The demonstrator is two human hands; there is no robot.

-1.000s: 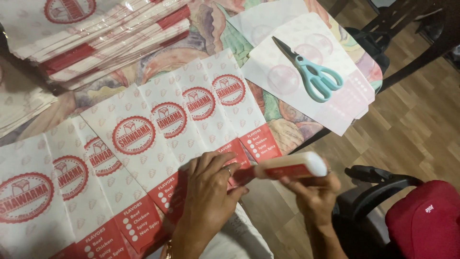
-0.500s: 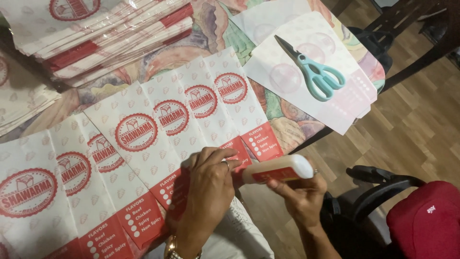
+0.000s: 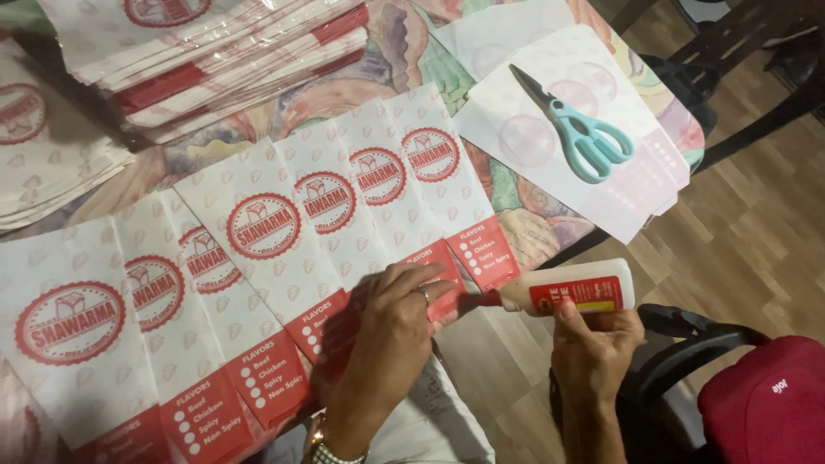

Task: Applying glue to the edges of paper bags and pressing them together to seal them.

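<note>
your right hand grips the glue bottle, nozzle at the red end of the rightmost paper bag — left hand pressed flat, holding nothing. the fanned row on the table looks barely begun.

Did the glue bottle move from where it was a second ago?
Yes. The glue bottle slid along the table edge toward the scissors' side, its tip now past the last paper sheet.

Patterned table, paper bags, scissors
</note>
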